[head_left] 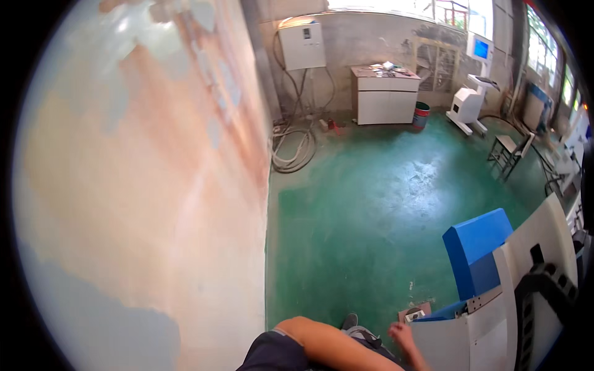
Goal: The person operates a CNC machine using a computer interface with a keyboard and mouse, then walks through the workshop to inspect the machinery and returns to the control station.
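Note:
My right hand (pixel 401 334) is at the bottom, just left of the pale machine housing (pixel 464 343) with its blue cover (pixel 476 241). Its fingers are curled, and I cannot make out whether they hold anything. A small plate with a fitting (pixel 414 314) lies behind that hand. A bare limb of mine (pixel 328 340) with dark cloth beside it crosses the lower middle. My left hand is not visible. A grey shoe (pixel 349 320) shows on the green floor (pixel 359 235).
A mottled wall (pixel 142 185) runs along my left. Ahead are a wall box (pixel 302 46), coiled hoses (pixel 291 151), a white cabinet (pixel 387 105), a bucket (pixel 421 116) and a wheeled screen console (pixel 464 108). A chair (pixel 507 147) stands right, and a black cable chain (pixel 544 284) crosses the machine.

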Motion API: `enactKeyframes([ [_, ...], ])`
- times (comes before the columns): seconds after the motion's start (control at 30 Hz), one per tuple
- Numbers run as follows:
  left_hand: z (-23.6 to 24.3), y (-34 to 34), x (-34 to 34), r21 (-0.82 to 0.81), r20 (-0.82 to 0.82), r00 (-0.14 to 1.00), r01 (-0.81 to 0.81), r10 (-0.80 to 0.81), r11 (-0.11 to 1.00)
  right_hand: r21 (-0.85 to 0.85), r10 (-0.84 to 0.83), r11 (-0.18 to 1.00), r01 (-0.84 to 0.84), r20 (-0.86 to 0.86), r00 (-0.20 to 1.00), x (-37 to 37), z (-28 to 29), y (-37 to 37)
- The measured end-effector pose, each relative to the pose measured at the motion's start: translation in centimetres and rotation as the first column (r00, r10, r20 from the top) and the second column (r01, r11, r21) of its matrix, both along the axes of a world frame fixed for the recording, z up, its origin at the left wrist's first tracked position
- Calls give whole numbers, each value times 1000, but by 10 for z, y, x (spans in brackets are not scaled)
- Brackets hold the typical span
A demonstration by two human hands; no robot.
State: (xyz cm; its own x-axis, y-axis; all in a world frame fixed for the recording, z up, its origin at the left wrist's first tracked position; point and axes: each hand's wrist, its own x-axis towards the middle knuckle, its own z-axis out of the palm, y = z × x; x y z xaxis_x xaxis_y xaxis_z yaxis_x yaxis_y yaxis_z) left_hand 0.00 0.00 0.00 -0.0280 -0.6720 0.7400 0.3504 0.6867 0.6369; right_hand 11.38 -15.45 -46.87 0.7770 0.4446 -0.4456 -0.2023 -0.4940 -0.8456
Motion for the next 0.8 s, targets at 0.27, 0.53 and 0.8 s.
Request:
enactKeyframes([
  [0.27,4,148,216,-170,-108,977,-198,181,965,61,80,993,-104,318,945,314,128,239],
  [0.53,31,286,457,-288,-71,995,50,-73,956,-264,123,960,-90,112,986,393,18,261],
  [0.8,4,315,695,-158,-55,917,382,-395,910,-349,-534,812,468,-122,836,458,-120,161],
])
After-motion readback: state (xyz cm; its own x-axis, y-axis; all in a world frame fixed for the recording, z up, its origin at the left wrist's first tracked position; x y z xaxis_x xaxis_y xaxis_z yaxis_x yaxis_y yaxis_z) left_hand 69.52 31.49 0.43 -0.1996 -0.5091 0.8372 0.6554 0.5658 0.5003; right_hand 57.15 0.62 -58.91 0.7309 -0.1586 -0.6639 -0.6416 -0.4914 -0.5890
